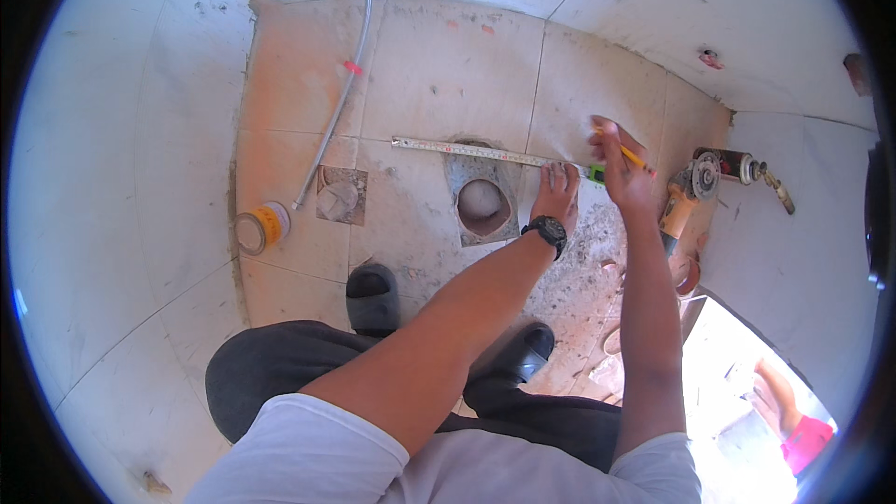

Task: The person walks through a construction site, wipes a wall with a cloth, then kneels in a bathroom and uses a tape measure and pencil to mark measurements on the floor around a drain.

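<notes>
A tape measure (457, 147) lies on the floor, its blade drawn out from left to right past the far rim of a square cutout. Inside that cutout sits a round drain pipe opening (483, 206). My left hand (557, 196), with a black wristwatch (549, 234) at its wrist, has its fingers closed on the blade close to the green case. To the right, my right hand (623, 173) is raised with a yellow pencil (637, 160) between its fingers.
Left of the drain are a capped square hole (341, 194), a flexible hose (338, 112) and a yellow can (263, 228). An angle grinder (689, 189) and a gas torch (745, 168) stand by the right wall. A person's arm (782, 399) shows beyond the lower-right opening.
</notes>
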### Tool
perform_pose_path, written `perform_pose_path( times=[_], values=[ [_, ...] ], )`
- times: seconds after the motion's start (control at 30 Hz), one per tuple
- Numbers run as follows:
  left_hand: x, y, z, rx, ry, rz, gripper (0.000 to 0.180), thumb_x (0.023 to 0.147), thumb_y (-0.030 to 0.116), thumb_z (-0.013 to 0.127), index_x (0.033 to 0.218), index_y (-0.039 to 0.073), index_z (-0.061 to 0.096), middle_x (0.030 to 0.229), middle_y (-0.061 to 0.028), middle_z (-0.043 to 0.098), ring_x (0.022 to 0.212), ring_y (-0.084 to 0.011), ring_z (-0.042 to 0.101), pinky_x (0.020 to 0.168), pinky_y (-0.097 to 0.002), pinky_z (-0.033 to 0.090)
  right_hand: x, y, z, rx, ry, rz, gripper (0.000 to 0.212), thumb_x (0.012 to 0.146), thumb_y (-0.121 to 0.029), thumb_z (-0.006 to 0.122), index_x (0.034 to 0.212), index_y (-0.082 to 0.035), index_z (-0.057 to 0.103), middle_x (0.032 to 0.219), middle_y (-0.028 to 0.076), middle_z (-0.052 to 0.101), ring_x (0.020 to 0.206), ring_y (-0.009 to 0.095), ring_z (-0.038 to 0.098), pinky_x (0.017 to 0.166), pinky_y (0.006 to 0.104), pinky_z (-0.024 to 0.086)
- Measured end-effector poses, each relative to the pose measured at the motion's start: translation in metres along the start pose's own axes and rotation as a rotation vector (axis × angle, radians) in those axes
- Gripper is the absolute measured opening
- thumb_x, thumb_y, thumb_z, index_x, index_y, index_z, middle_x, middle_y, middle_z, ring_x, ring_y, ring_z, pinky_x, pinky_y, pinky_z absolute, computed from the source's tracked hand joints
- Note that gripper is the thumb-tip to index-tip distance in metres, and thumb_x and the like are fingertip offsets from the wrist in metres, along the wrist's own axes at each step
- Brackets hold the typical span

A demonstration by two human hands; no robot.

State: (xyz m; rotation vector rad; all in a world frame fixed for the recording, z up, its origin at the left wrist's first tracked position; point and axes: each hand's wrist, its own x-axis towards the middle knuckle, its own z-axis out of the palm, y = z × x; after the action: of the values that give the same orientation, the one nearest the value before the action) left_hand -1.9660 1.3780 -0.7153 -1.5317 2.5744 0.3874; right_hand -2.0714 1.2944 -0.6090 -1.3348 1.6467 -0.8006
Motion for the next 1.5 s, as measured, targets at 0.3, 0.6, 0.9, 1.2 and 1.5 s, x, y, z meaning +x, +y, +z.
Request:
perform_pose_path(
  times=[0.3,0.6,0.9,1.2,1.5],
  values=[
    [0.028,0.001,0.059,-0.019,0.129,0.020,0.051,0.092,0.022,0.051,0.137,-0.002,0.047,0.138,-0.0196,0.050,0.136,-0.0316,0.046,0.116,-0.0472,0.035,0.026,-0.001,0.137,0.132,-0.266,0.024,0.024,0.092,-0.020,0.066,0.104,-0.001,0.074,0.083,0.006,0.071,0.074,0.013,0.064,0.070,0.0279,0.052],
    [0.020,0.002,0.084,-0.187,0.318,-0.022,0.049,0.091,0.020,0.051,0.135,-0.001,0.046,0.133,-0.0192,0.051,0.132,-0.0307,0.047,0.113,-0.0445,0.038,0.023,0.023,0.149,-0.007,-0.225,-0.120,0.021,0.087,-0.019,0.069,0.096,-0.001,0.074,0.084,0.006,0.074,0.077,0.012,0.066,0.073,0.0281,0.054],
    [0.018,0.002,0.083,-0.215,0.331,-0.020,0.048,0.091,0.019,0.051,0.134,-0.001,0.046,0.132,-0.0190,0.051,0.131,-0.0305,0.048,0.112,-0.0442,0.039,0.022,0.020,0.148,-0.019,-0.214,-0.098,0.020,0.087,-0.018,0.071,0.097,-0.001,0.076,0.086,0.006,0.075,0.080,0.012,0.068,0.075,0.0277,0.055],
    [0.017,0.004,0.085,-0.234,0.334,-0.016,0.048,0.091,0.019,0.051,0.134,-0.001,0.045,0.131,-0.0188,0.051,0.130,-0.0303,0.048,0.111,-0.0438,0.039,0.023,0.020,0.149,-0.022,-0.199,-0.105,0.022,0.087,-0.021,0.070,0.098,-0.002,0.075,0.088,0.010,0.075,0.080,0.016,0.070,0.078,0.0310,0.056],
    [0.017,0.005,0.087,-0.246,0.334,-0.012,0.047,0.091,0.019,0.051,0.133,-0.001,0.045,0.130,-0.0187,0.051,0.129,-0.0301,0.049,0.111,-0.0435,0.040,0.022,0.017,0.148,-0.008,-0.216,-0.049,0.023,0.087,-0.021,0.070,0.099,-0.002,0.075,0.087,0.010,0.075,0.080,0.014,0.069,0.078,0.0294,0.056]
  ],
)
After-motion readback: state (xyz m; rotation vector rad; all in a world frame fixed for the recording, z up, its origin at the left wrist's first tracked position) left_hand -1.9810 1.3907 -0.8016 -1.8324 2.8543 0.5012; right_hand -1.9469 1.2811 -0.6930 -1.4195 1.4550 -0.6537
